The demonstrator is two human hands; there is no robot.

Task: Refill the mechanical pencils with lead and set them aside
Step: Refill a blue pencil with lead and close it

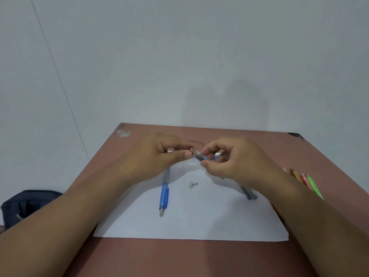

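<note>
A brown table [179, 256] stood against a pale wall, with a white sheet [199, 220] lying on it. On the sheet lay a blue pencil [164, 194], its tip toward the viewer, and a small grey cap [192, 184] just beside it. A grey pencil [248, 193] lay partly under the right wrist. Coloured pencils [307, 180] rested at the table's right edge. Above the sheet, the left hand [159, 156] and right hand [235, 160] both pinched a small clear lead case [198, 154], dark inside, between fingertips and thumbs.
</note>
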